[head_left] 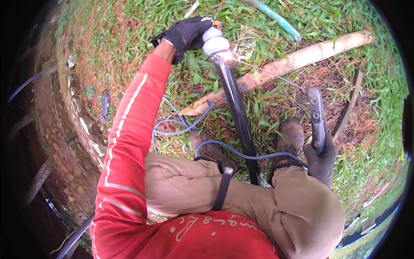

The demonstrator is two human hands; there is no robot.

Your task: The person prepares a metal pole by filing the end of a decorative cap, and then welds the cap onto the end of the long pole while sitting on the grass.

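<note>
My left hand (185,36), in a black glove, reaches out and closes around the left side and top of a white, rounded, stepped end piece (215,42). That piece sits at the far end of a black metal pipe (235,108), which runs from between my legs across a wooden pole. In a dark knit glove, my right hand (321,159) grips a black welding electrode holder (317,118). From its tip a thin welding rod (274,74) stretches left to the joint of pipe and end piece, where a bright pinkish-white glow shows. A small orange-yellow bit (218,25) shows beside my left fingertips.
The wooden pole (297,64) lies on the grass under the pipe. A blue cable (250,154) loops past my boots (291,136). A teal pipe (278,19) lies at the far side. Stonework (64,142) borders the left, and a narrow wood strip (348,105) lies right.
</note>
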